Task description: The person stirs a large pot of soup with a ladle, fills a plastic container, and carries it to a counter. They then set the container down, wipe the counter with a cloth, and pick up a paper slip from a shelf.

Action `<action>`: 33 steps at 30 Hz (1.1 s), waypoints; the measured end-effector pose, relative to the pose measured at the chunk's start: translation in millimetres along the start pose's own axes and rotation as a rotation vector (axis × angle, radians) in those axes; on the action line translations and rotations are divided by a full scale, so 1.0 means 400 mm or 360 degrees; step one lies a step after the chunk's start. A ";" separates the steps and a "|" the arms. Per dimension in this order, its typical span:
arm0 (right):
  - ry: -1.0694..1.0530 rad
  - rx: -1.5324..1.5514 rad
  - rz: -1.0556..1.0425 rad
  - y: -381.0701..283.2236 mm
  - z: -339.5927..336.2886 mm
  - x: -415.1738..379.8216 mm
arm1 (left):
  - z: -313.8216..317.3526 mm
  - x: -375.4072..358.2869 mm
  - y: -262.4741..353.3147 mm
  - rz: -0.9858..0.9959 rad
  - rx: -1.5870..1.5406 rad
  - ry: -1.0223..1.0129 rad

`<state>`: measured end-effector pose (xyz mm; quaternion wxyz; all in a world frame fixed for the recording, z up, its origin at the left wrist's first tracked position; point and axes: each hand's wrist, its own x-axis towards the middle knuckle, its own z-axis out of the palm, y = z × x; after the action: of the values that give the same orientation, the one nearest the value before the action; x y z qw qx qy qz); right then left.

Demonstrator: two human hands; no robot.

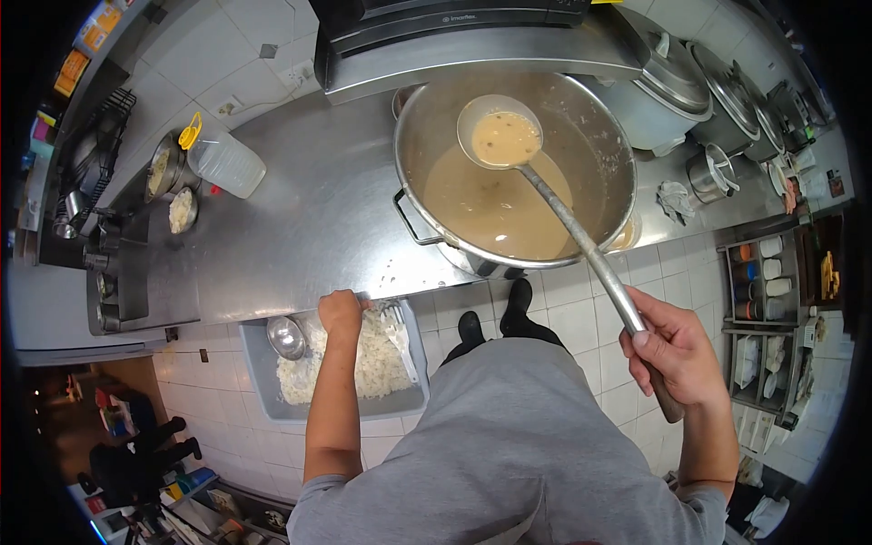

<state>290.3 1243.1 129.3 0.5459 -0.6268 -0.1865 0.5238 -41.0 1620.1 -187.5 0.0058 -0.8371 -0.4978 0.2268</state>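
My right hand (pixel 672 350) is wrapped round the long handle of a ladle (pixel 581 238). The ladle's bowl is full of tan liquid with small brown bits and hangs over a large steel pot (pixel 406 173), which contains more of the tan liquid (pixel 495 213). At the front edge of the steel counter (pixel 309 218), my left hand (pixel 341 312) is closed with its knuckles up; what its fingers hold, if anything, is hidden. Below that hand is a grey bin (pixel 259 368) of white rice (pixel 372 368). A round metal bowl (pixel 286 337) and a white slotted utensil (pixel 400 341) lie on the rice.
A plastic jug (pixel 227 165) with a yellow cap and a small bowl of pale food (pixel 182 211) stand on the counter's left. Lidded pots (pixel 668 86), a crumpled cloth (pixel 675 201) and a steel container (pixel 711 174) are right of the big pot. Someone in dark clothes (pixel 136 463) appears lower left.
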 end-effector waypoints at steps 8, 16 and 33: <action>0.0266 -0.0150 0.0039 -0.100 0.013 -0.088 | 0.025 0.007 -0.001 -0.0004 -0.0025 0.0052; 0.0173 -0.0100 0.0160 -0.099 -0.041 -0.109 | 0.034 0.016 0.000 -0.0038 -0.0039 0.0061; 0.0350 -0.0045 -0.0138 -0.191 -0.230 -0.297 | 0.016 0.019 0.027 -0.0143 -0.0097 -0.0085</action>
<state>349.9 1127.9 237.0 0.5762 -0.6795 -0.1598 0.4251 -31.4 1619.8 -198.7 -0.0228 -0.8073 -0.5415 0.2333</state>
